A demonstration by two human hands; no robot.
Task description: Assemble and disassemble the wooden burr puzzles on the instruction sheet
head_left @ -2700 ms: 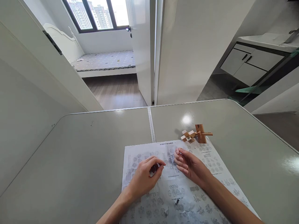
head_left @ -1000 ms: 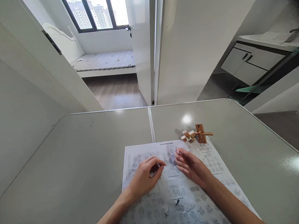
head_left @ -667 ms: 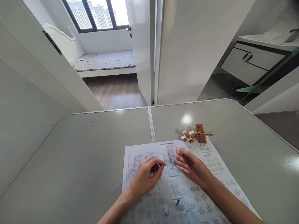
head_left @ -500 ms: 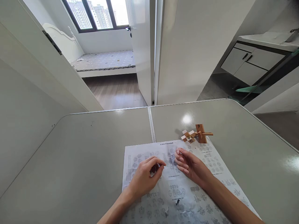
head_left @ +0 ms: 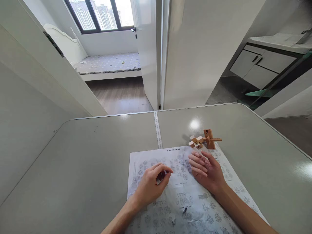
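Note:
My left hand [head_left: 154,182] hovers over or rests on the printed sheet [head_left: 168,195]. Its fingers curl in and the thumb tip meets the index finger. Whatever they may hold is hidden. To the right, my right hand [head_left: 207,169] is turned partly palm up, its fingers loosely bent and apart with nothing in them. Just beyond its fingertips lie interlocking wooden puzzle pieces. One is a cross-shaped cluster [head_left: 196,142] with pale ends; against it stands an upright flat piece [head_left: 209,139] marked with a character, crossed by a thin stick [head_left: 216,139].
A grey-green table [head_left: 73,175] with a centre seam [head_left: 158,130] carries everything. Small dark specks [head_left: 185,210] show on the sheet's lower part. Past the far edge are a white door [head_left: 147,48], a bed [head_left: 112,63] and a sink cabinet [head_left: 263,65].
My right hand has moved to the right, its palm turned further up and its fingers loosened apart. My left hand and the wooden pieces have stayed put.

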